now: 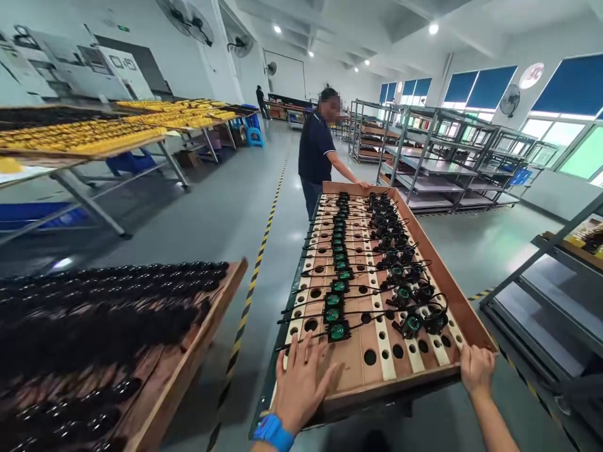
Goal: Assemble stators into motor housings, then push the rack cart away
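Note:
A long wooden tray (358, 370) stretches away in front of me, its board drilled with round holes. Rows of small black parts with green centres and thin black cables (337, 331) lie along its left side. More black parts with looped cables (412, 323) fill the right side. My left hand (301, 383), with a blue band at the wrist, rests with spread fingers on the near left corner of the tray. At the near right corner, my right hand (477, 370) has its fingers wrapped over the tray's edge.
A co-worker (318, 150) in a dark shirt stands at the tray's far end, one hand on it. On the left are a wooden-edged board of shiny black parts (160, 301) and tables of yellow pieces (85, 138). Metal racks (438, 163) stand right; striped tape (254, 276) marks the floor.

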`<state>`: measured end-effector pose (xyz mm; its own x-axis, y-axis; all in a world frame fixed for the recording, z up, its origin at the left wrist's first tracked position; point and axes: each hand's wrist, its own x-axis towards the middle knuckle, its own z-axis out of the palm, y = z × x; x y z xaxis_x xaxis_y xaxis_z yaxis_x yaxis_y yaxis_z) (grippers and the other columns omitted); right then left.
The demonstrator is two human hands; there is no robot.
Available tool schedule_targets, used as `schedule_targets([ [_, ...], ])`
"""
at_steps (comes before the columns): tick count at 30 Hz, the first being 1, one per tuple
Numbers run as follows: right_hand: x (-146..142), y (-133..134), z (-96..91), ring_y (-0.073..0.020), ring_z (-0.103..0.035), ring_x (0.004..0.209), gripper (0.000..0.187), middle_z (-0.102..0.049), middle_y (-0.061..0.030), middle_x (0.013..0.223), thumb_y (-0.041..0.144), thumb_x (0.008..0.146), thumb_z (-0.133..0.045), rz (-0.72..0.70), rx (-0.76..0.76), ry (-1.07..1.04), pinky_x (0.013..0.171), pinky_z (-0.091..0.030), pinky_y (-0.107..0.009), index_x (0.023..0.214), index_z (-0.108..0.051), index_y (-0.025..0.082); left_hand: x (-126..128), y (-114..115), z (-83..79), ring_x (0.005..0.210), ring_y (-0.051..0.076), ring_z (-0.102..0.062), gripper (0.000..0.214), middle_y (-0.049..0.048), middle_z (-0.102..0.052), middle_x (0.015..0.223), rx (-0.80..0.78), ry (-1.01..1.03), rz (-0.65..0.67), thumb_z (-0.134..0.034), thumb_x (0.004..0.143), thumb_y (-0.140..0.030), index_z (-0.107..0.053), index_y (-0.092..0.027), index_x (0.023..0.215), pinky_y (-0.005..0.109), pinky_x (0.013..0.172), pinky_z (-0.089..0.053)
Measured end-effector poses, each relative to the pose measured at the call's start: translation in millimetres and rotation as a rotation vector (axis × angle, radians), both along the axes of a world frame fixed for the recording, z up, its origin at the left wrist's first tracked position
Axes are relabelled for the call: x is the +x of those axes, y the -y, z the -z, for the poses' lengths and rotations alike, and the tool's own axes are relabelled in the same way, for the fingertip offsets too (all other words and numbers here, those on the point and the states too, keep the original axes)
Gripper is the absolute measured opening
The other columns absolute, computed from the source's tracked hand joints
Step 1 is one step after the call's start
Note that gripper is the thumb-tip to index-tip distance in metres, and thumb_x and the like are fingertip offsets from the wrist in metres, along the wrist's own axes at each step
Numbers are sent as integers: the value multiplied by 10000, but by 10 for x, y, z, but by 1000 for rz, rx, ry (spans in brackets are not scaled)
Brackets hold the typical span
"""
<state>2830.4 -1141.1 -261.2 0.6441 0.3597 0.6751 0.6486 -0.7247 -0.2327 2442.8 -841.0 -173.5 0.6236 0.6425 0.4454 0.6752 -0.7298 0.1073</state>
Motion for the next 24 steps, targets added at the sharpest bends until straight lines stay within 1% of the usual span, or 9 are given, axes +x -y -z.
schedule_targets([
  [2, 231, 40, -34, -278, -547, 819, 495, -637, -108, 742, 354, 1029, -306, -25, -8, 23, 950, -338, -444, 722, -660, 192, 173, 124, -6, 1535, 392, -237, 502, 90, -457, 1582, -1, 18, -37, -506, 917, -560, -688, -312, 1314, 647, 1190, -248],
  [4, 463, 59, -57, -269, -539, 808, 505, -636, -99, 735, 339, 1040, -308, -52, -7, 54, 945, -338, -436, 707, -658, 194, 366, 232, 22, 1534, 385, -246, 491, 83, -449, 1589, -13, 32, -67, -502, 920, -557, -698, -308, 1294, 644, 1192, -254],
  [7, 816, 50, -101, -260, -538, 799, 507, -649, -93, 737, 334, 1049, -318, -105, 10, 99, 936, -338, -425, 712, -671, 195, 672, 374, 44, 1527, 383, -268, 500, 95, -441, 1594, -47, 53, -112, -513, 917, -559, -695, -293, 1298, 631, 1190, -271],
  [10, 1140, 22, -158, -257, -536, 794, 510, -671, -94, 764, 342, 1052, -319, -167, 21, 129, 939, -333, -423, 720, -677, 195, 929, 504, -14, 1523, 380, -278, 504, 108, -459, 1579, -58, 74, -155, -514, 919, -553, -698, -271, 1294, 614, 1197, -272],
  [12, 1303, 21, -169, -259, -532, 794, 521, -662, -95, 751, 352, 1058, -307, -194, 22, 137, 939, -329, -424, 727, -676, 191, 1025, 599, -59, 1524, 376, -276, 517, 115, -473, 1566, -55, 84, -177, -515, 918, -563, -697, -254, 1291, 603, 1208, -256],
  [14, 1410, 38, -145, -260, -536, 807, 527, -649, -90, 744, 373, 1065, -296, -223, 13, 141, 943, -326, -422, 757, -681, 188, 1057, 698, -65, 1530, 369, -266, 528, 119, -474, 1563, -38, 101, -189, -515, 917, -578, -696, -249, 1289, 591, 1217, -243],
  [17, 1482, 71, -97, -256, -544, 822, 528, -644, -78, 755, 417, 1070, -300, -269, -3, 146, 954, -326, -413, 780, -678, 191, 1035, 840, 9, 1529, 364, -268, 528, 116, -472, 1565, 0, 128, -201, -517, 914, -596, -702, -255, 1272, 582, 1221, -238],
  [21, 1457, 77, -136, -252, -544, 806, 553, -638, -74, 734, 423, 1072, -284, -291, 7, 155, 929, -333, -403, 739, -663, 197, 979, 968, 118, 1510, 376, -308, 540, 127, -495, 1546, 9, 143, -242, -543, 895, -598, -713, -232, 1255, 575, 1211, -269],
  [24, 1399, 71, -197, -244, -543, 786, 558, -638, -66, 717, 421, 1069, -288, -303, 7, 162, 907, -335, -390, 720, -665, 202, 937, 1020, 134, 1500, 375, -330, 519, 130, -509, 1533, -12, 150, -245, -553, 893, -581, -718, -236, 1244, 577, 1197, -290],
])
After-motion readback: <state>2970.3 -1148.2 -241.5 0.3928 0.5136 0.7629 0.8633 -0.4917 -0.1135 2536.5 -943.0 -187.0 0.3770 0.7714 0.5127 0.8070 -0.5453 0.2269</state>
